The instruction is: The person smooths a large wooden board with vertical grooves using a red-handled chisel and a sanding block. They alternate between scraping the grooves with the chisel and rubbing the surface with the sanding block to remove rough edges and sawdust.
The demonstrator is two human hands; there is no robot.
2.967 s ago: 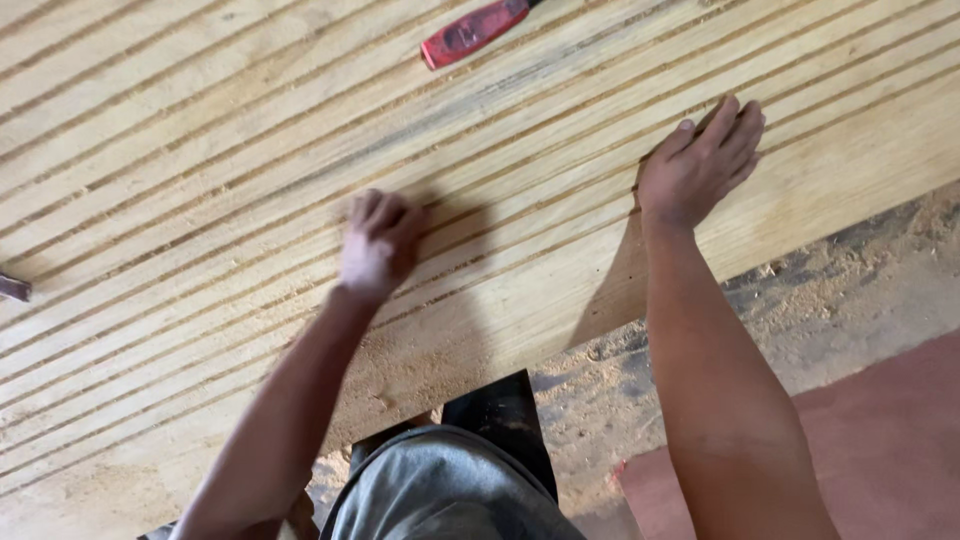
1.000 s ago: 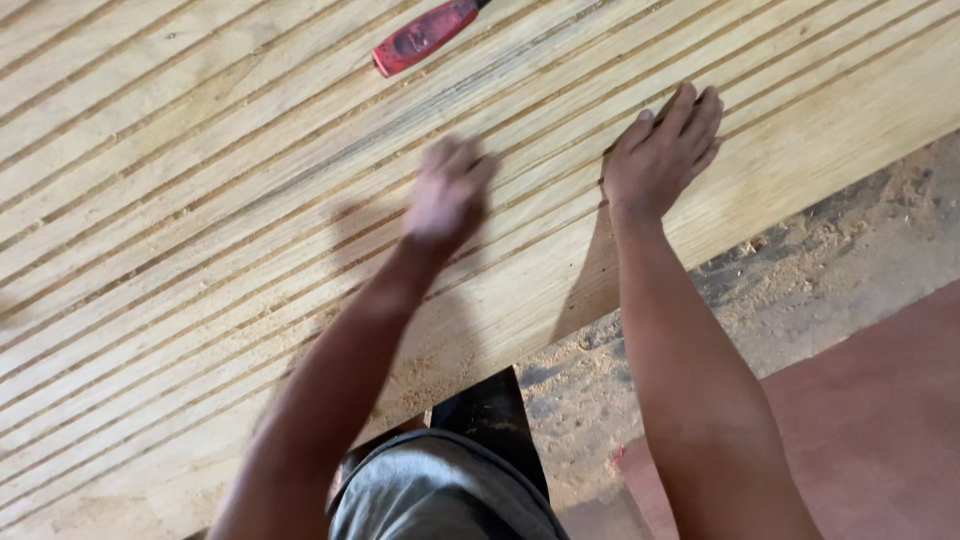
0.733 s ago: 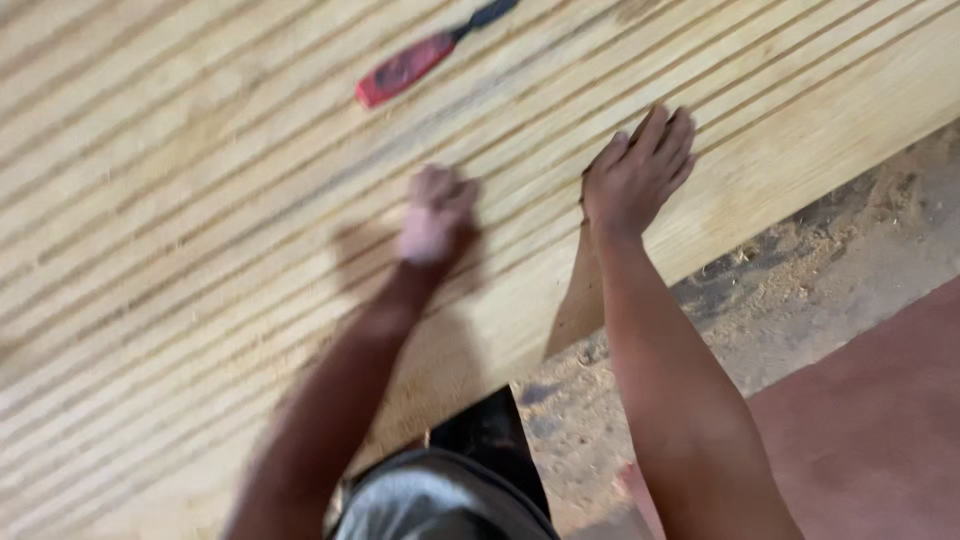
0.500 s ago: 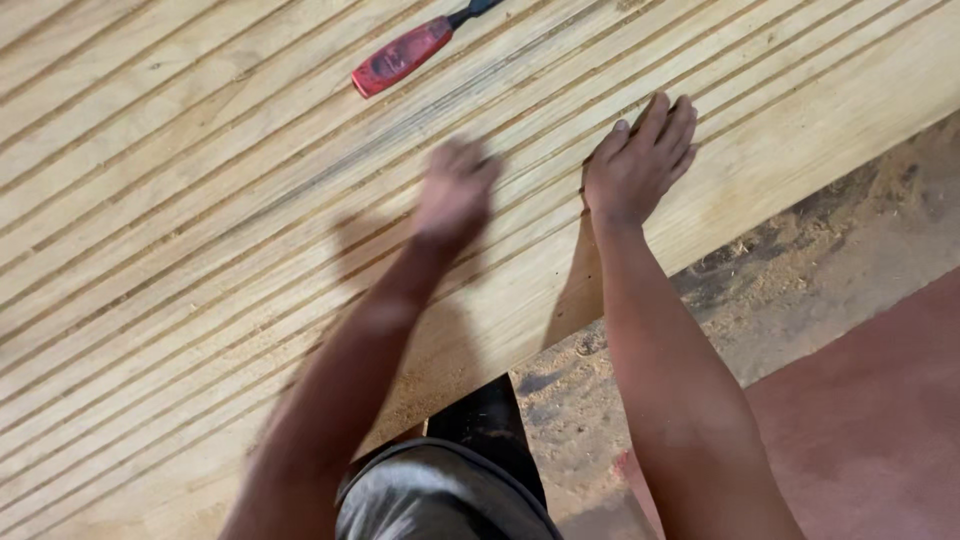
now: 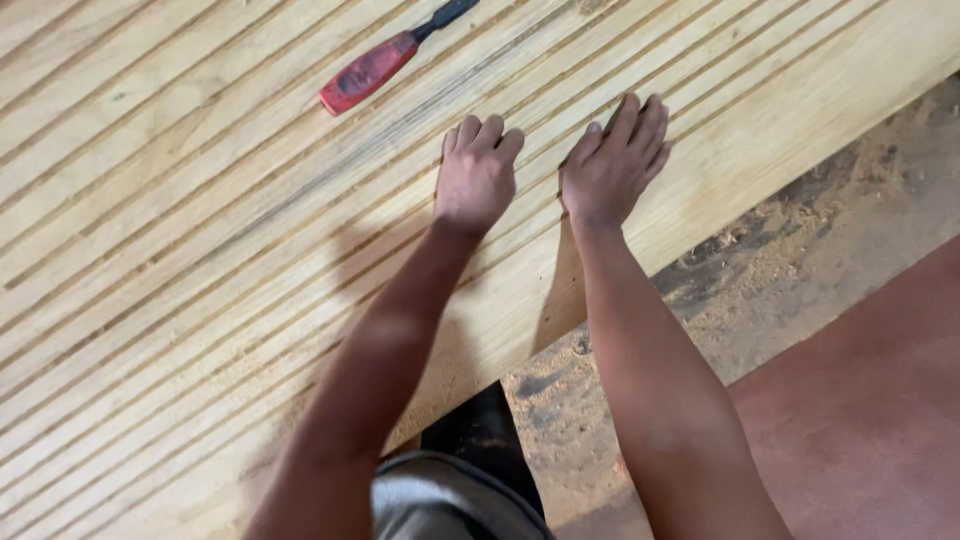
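A wide pale wooden board (image 5: 150, 250) with many parallel grooves fills most of the view. My left hand (image 5: 476, 175) lies on it palm down, fingers curled slightly, holding nothing. My right hand (image 5: 612, 165) rests flat beside it, fingers together, near the board's front edge. Both hands are a short gap apart. A chisel with a red handle (image 5: 368, 70) and a dark shank lies on the board beyond my left hand, untouched.
Sawdust (image 5: 780, 260) covers the grey floor under the board's edge. A reddish-brown floor patch (image 5: 870, 400) lies at lower right. My grey trousers (image 5: 440, 500) and a dark shoe (image 5: 480, 430) show at the bottom.
My left hand has slid rightwards along the grooves from well apart to close beside my right hand. The right hand stayed pressed on the board. The view shifted, bringing the chisel lower in frame.
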